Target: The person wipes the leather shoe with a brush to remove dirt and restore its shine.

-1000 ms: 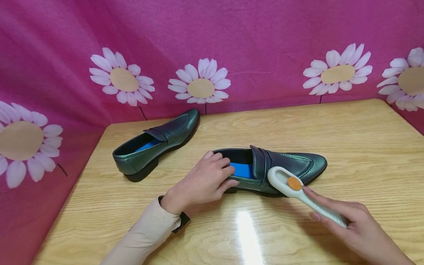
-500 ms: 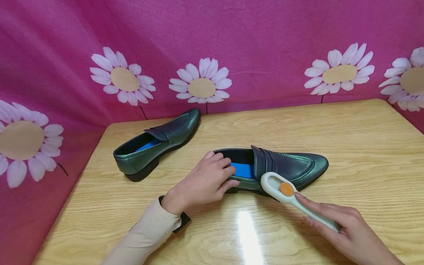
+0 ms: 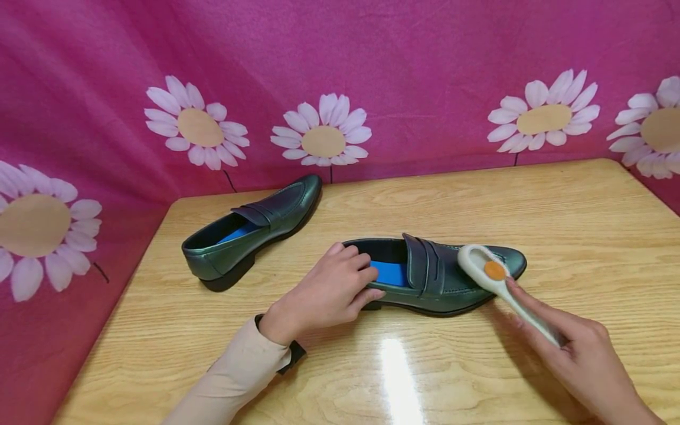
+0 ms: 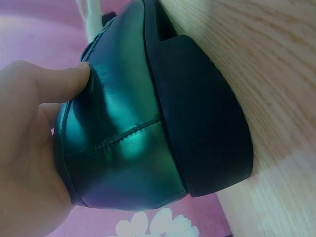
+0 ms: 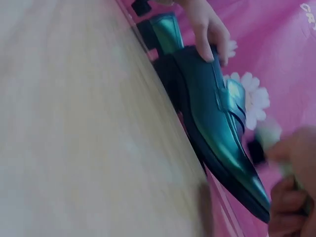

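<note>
A dark green loafer (image 3: 441, 298) with a blue insole stands on the table, toe to the right. My left hand (image 3: 326, 289) grips it at the heel opening, thumb on the near outer side and fingers over the rim. In the left wrist view the thumb presses the shiny heel leather (image 4: 118, 143) above the black heel block. My right hand (image 3: 579, 348) holds a pale brush (image 3: 478, 260) with an orange button by its handle. The brush head is over the loafer's toe area; dark bristles show in the right wrist view, where the hand is blurred.
A second matching loafer (image 3: 255, 230) stands at the back left, toe pointing away to the right. The wooden table (image 3: 451, 378) ends at a pink cloth (image 3: 425, 82) printed with large white flowers. Light glares off the table near the front.
My right hand has swept the brush first left along the loafer's near side, then up and right onto the toe. My left hand and both loafers have stayed put.
</note>
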{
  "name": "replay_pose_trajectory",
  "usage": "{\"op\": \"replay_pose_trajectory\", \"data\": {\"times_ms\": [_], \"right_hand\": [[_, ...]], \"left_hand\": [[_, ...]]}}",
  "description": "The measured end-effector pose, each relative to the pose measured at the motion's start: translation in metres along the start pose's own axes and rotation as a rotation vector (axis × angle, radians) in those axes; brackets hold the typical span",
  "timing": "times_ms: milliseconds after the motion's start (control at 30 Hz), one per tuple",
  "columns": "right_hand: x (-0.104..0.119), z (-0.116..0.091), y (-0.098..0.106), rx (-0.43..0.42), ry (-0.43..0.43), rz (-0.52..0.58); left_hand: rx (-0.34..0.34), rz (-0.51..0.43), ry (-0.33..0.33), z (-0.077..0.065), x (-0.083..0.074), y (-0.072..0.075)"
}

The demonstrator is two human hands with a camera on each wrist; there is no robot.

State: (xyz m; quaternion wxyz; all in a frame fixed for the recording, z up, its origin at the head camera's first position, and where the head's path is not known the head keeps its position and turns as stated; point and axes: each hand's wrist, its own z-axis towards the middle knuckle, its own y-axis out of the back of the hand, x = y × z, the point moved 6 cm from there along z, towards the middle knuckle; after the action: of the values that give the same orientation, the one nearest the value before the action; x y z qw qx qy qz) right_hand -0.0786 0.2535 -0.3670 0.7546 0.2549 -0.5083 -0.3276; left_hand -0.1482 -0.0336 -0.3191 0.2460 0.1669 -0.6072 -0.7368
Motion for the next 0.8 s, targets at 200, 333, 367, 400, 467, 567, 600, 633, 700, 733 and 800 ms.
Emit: {"op": "replay_pose_trajectory", "data": {"times_ms": [200,333,367,400,467,567,600,633,700,733,800], "right_hand": [[-0.025,0.007,0.023,-0.118,-0.161,-0.137],[-0.027,0.006,0.021,-0.064,-0.179,-0.135],[-0.026,0.006,0.018,-0.024,-0.165,-0.118],[-0.023,0.005,0.013,0.019,-0.137,-0.093],[-0.016,0.003,0.004,0.090,-0.058,-0.038],[-0.004,-0.001,-0.009,0.188,0.003,0.033],[-0.002,-0.002,-0.011,0.204,0.003,0.055],[0.000,-0.003,-0.013,0.221,-0.016,0.071],[0.004,-0.006,-0.018,0.249,-0.046,0.100],[0.006,-0.008,-0.020,0.270,-0.058,0.110],[0.011,-0.011,-0.026,0.332,-0.061,0.103]], "left_hand": [[-0.002,0.004,-0.001,0.000,0.000,0.000],[0.000,0.006,-0.001,0.000,0.000,0.000],[0.002,0.007,-0.001,0.000,0.000,0.000],[0.004,0.008,0.000,0.000,0.000,0.000],[0.008,0.010,0.003,0.000,0.000,0.000],[0.012,0.011,0.007,0.000,0.000,0.000],[0.013,0.010,0.008,-0.001,0.000,0.000],[0.014,0.008,0.010,-0.001,0.000,0.000],[0.014,0.008,0.010,0.000,0.000,0.000],[0.015,0.008,0.011,0.000,0.000,0.000],[0.017,0.009,0.013,0.000,0.000,0.000]]}}
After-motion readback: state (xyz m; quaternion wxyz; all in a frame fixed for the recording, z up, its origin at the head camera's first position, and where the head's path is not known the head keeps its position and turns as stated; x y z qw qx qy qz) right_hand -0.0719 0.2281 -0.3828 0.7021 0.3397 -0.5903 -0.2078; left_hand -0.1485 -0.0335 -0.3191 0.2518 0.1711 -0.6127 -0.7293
